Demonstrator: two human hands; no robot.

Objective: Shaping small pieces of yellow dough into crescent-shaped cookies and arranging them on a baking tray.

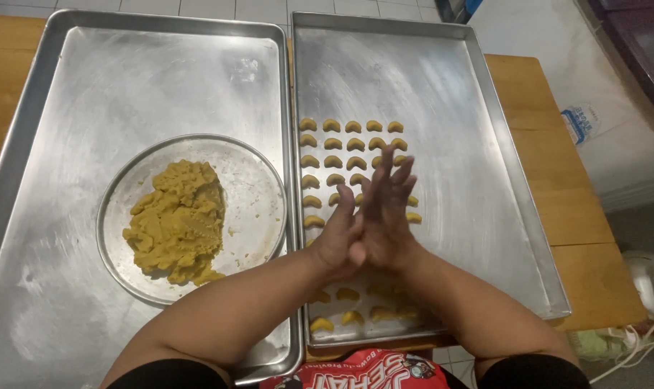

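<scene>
While my left hand (339, 241) and right hand (386, 205) press palm to palm, any held dough stays hidden, above crescent pieces (352, 145) on the right tray (485, 166).

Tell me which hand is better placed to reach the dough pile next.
Left, probably. The left hand is pressed palm to palm against the right hand over the right tray, but it sits nearer the dough pile on the round plate, with nothing between them.
</scene>
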